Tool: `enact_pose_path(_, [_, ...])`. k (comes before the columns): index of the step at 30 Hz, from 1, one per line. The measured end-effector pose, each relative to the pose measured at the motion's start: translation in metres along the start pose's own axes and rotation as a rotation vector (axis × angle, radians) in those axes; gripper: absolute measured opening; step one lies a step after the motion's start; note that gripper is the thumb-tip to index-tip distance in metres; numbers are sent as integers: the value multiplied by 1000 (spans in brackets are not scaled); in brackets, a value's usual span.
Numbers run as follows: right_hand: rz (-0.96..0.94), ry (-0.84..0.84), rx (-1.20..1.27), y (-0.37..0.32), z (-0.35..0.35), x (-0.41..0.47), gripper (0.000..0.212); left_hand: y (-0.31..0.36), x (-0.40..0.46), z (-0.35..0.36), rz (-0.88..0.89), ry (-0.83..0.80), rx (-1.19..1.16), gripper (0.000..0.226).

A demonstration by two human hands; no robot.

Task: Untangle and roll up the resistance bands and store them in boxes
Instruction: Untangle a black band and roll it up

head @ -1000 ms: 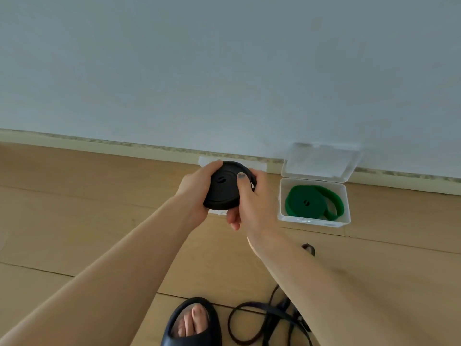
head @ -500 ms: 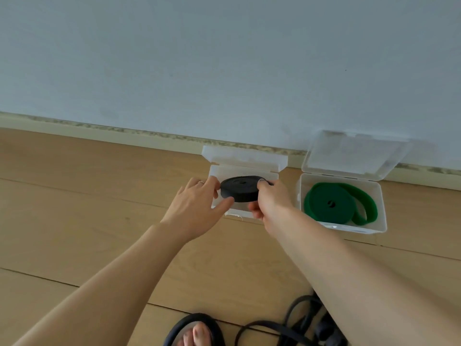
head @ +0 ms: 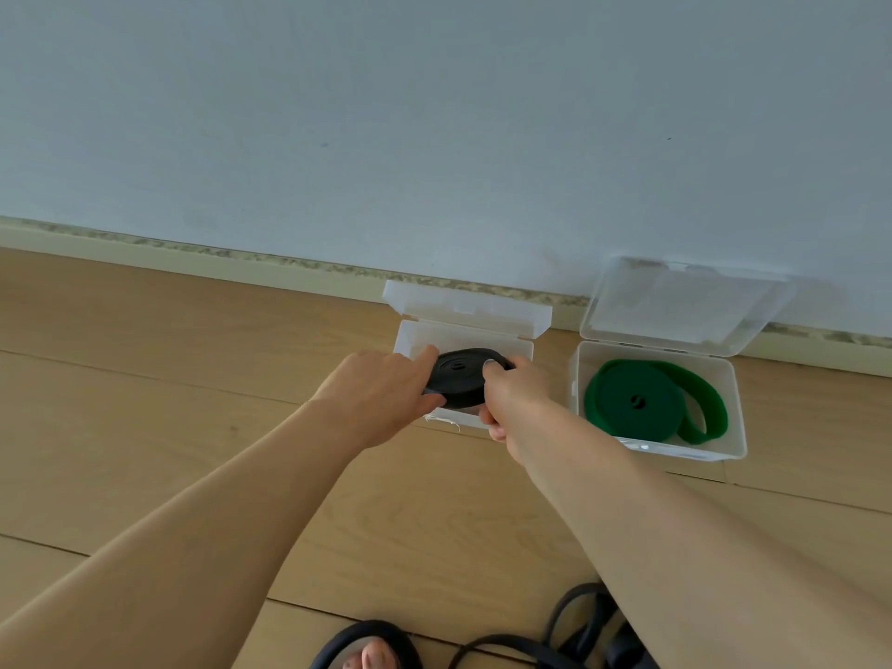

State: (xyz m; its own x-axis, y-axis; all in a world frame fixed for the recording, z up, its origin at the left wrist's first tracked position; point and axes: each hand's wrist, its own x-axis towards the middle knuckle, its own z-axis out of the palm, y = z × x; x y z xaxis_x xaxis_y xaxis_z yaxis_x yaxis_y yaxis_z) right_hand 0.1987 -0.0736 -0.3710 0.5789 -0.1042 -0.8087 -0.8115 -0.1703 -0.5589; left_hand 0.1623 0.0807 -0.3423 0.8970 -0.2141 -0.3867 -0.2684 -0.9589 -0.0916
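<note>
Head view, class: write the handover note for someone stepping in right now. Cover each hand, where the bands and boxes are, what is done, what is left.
Left hand and right hand both grip the rolled black band, held over the open left box, not yet set down.
Rolled green band lies in the open right box by the wall.
Done: green stored, black rolled.
Left: lower the black roll in, then untangle the loose dark bands on the floor near the sandal; lids are open.

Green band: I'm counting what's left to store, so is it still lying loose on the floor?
No, the green band lies rolled inside the open clear box on the right.
</note>
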Motion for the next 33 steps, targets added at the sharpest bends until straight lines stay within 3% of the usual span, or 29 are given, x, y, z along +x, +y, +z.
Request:
enact_pose_path(11, [4, -26, 222, 6, -2, -5, 28, -5, 16, -15, 181, -102, 180, 34])
enact_pose_path(19, [14, -31, -263, -13, 1, 1, 52, 0, 19, -21, 226, -162, 259, 36])
enact_pose_path(25, [-18, -211, -518, -25, -16, -16, 2, 4, 29, -24, 249, -207, 262, 32])
enact_pose_path(29, [-192, -82, -691, -11, -5, -20, 40, 9, 34, -25, 243, -221, 276, 32])
enact_pose_path(33, [-247, 66, -770, 11, 1, -14, 44, 12, 37, -26, 224, -258, 265, 29])
